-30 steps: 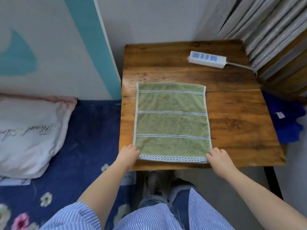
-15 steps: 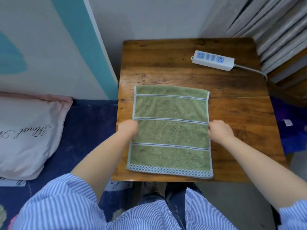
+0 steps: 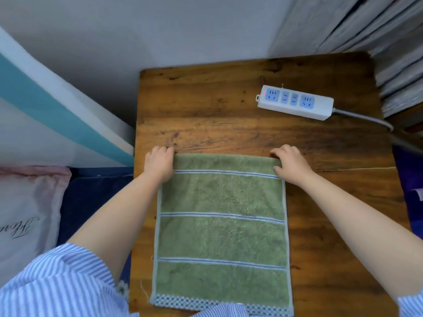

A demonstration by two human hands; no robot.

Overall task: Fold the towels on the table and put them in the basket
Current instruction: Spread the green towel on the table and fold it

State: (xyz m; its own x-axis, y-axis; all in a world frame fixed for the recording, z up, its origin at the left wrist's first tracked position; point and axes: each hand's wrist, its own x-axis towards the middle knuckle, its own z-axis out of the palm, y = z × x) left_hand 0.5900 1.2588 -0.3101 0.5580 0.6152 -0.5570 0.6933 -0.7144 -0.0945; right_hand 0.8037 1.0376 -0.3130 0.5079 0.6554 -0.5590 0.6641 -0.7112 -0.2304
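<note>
So the green towel (image 3: 220,223) is lying flat and unfolded on the wooden table (image 3: 206,115), long way running from my hands back toward me, with the checkered hem at the table edge nearest my body. It's got three thin blue-and-white stripes across it.

My left hand (image 3: 159,164) is on the far left corner and my right hand (image 3: 289,164) is on the far right corner, one at each end of the far edge. Fingers on both are curled down over the corners, resting on the cloth. Honestly I can't tell whether I've actually got the fabric pinched or I'm only pressing on it, since my knuckles hide the fingertips.

Past my right hand, further out on the table, there's a white power strip (image 3: 295,102) with blue sockets and a little red light on, its gray cord running off to the right. Off to the left of my left arm, down below the table, there's a pale pillow (image 3: 25,213) with script lettering on dark blue bedding. My striped sleeves (image 3: 57,284) show at the bottom.
</note>
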